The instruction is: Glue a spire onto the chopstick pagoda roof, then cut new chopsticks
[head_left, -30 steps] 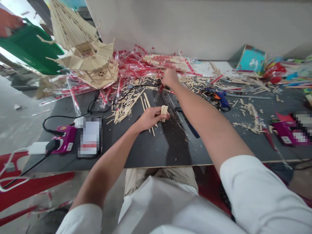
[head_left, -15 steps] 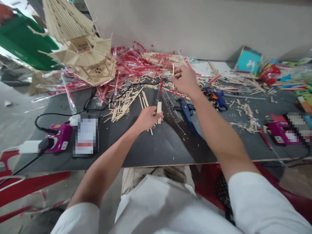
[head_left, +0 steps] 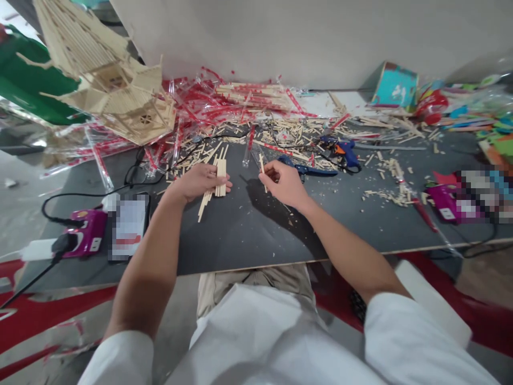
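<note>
Left hand: the left hand (head_left: 198,182) lies over a bundle of wooden sticks (head_left: 220,178), holding it flat against the table (head_left: 248,235).
Right hand: the right hand (head_left: 282,184) pinches a single wooden stick (head_left: 262,170) upright between thumb and fingertips.
Hands: apart, each on its own piece, with dark tabletop between them.
Just changed: both hands have dropped lower and drawn apart; the single stick is now separate from the bundle.
Around: loose stick scraps (head_left: 288,133), a blue-handled tool (head_left: 308,171), a hot glue gun (head_left: 347,152), and a stick-built pagoda model (head_left: 116,91).
</note>
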`<state>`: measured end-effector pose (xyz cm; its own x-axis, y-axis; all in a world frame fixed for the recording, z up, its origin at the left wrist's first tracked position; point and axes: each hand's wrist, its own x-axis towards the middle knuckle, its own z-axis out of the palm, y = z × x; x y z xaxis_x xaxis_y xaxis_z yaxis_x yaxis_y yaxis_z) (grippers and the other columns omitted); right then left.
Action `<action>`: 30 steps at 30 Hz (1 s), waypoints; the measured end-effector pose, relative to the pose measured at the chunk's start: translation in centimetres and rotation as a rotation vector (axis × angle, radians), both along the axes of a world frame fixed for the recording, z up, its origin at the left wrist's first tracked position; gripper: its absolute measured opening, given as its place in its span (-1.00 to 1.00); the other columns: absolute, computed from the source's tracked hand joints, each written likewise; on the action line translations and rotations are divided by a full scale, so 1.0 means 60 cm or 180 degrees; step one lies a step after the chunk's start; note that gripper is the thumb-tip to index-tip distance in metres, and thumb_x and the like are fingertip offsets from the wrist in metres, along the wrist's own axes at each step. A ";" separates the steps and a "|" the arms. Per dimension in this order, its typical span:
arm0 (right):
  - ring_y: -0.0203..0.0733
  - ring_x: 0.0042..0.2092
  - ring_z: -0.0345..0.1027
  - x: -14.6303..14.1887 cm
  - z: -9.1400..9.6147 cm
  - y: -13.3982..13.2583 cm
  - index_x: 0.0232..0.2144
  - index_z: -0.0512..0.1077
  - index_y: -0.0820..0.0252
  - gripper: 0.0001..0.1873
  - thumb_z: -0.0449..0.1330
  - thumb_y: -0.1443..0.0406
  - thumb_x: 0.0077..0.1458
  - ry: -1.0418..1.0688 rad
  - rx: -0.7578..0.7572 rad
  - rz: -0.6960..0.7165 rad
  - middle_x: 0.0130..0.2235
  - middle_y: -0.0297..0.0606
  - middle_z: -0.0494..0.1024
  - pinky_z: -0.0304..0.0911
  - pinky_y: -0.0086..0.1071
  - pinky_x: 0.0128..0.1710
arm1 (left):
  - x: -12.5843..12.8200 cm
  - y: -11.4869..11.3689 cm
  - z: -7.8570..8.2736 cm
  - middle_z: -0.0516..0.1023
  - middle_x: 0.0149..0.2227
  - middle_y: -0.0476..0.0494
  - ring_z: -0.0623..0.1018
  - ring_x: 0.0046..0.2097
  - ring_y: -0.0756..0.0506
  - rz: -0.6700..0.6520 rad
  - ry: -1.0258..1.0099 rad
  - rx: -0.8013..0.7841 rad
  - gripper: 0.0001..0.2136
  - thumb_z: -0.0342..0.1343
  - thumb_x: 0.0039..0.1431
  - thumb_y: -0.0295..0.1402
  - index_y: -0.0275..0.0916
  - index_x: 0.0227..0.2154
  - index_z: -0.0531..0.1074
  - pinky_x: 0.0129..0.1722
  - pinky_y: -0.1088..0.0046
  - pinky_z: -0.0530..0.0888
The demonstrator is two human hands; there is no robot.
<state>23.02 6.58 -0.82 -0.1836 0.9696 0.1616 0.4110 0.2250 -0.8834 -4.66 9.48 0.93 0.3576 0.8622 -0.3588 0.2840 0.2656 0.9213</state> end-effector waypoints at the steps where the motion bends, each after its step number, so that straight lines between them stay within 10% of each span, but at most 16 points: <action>1: -0.16 -0.37 0.46 -0.002 -0.002 -0.001 -0.27 0.45 0.10 -0.77 0.25 0.08 0.21 0.0034 0.0036 0.0023 -0.35 -0.25 0.59 0.37 -0.25 -0.35 | 0.009 -0.004 -0.001 0.72 -0.21 -0.34 0.72 -0.19 -0.18 -0.0006 -0.0187 -0.0029 -0.61 0.48 -0.01 -0.16 -0.35 -0.24 0.60 -0.26 0.44 0.61; 16: -0.24 -0.40 0.45 -0.014 -0.019 -0.004 -0.39 0.58 0.10 -0.66 0.38 -0.04 0.12 0.0691 0.0359 0.0215 -0.27 -0.27 0.56 0.40 -0.26 -0.35 | 0.099 -0.028 -0.043 0.69 -0.11 -0.19 0.65 -0.04 -0.15 -0.0363 -0.0339 0.1528 -0.69 0.25 0.30 -0.15 -0.30 -0.09 0.61 0.01 0.42 0.51; 30: -0.27 -0.50 0.40 -0.022 -0.022 -0.006 -0.41 0.63 0.08 -0.63 0.45 -0.07 -0.03 0.0807 -0.0057 -0.0022 -0.37 -0.30 0.60 0.35 -0.29 -0.45 | 0.095 -0.037 -0.035 0.49 -0.47 0.00 0.42 -0.42 0.00 -0.0483 0.1118 0.2327 -0.73 0.10 0.38 -0.20 -0.25 -0.31 0.59 -0.35 0.50 0.28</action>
